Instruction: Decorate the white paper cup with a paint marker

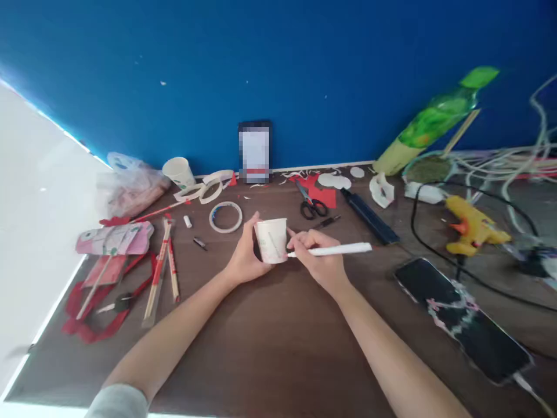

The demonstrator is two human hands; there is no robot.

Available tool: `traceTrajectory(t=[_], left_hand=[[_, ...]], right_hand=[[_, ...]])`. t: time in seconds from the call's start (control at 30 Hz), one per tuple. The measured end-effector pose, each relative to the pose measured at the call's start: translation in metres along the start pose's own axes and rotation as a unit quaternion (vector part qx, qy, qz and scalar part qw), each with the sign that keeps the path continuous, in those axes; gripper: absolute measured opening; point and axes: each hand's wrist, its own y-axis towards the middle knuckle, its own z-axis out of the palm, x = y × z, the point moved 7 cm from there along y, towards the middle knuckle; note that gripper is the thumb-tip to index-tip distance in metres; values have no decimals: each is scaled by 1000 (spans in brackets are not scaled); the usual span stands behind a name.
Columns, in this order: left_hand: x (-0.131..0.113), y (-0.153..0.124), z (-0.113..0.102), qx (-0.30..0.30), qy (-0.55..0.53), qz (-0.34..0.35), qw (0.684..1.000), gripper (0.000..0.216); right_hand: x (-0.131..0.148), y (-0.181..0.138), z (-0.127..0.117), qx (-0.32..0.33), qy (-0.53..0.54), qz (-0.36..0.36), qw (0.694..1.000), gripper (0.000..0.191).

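A white paper cup (272,239) with a faint print stands roughly upright in front of me at the middle of the table. My left hand (246,253) is wrapped round its left side and base, thumb up along the wall. In my right hand (319,258) is a white marker pen (343,249), gripped like a writing tool. Its tip points left and sits at the lower right of the cup's wall; whether it touches, I cannot tell. A small white cap (187,221) lies on the table left of the cup, near a tape roll (225,217).
Black scissors (314,208), red paper scraps (324,194) and a dark cutter-like bar (369,216) lie behind my right hand. A yellow glue gun (474,226), phone (465,319) and cables are at right. Wrapped chopsticks (159,270) and red ribbon (102,334) lie left; a phone (255,152) leans on the wall.
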Motion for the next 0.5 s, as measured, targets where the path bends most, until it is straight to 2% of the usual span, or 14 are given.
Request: traceTrajectory(t=[0.17,0.27,0.37,0.5], left_hand=[[-2,0,-11,-57,78,27,995,92],[-2,1,-11,-55,64,46,995,91],[-1,2,-7,-29,18,36,999,89],[1,2,-5,-19,-28,2,999,92]], right_hand=[[-12,3,-6,-25,77,50,995,41],[-16,4,-12,-53,111,50,991,41],[-10,4,-15,-61,86,26,994,39],[4,1,-8,-29,23,-20,999,36]])
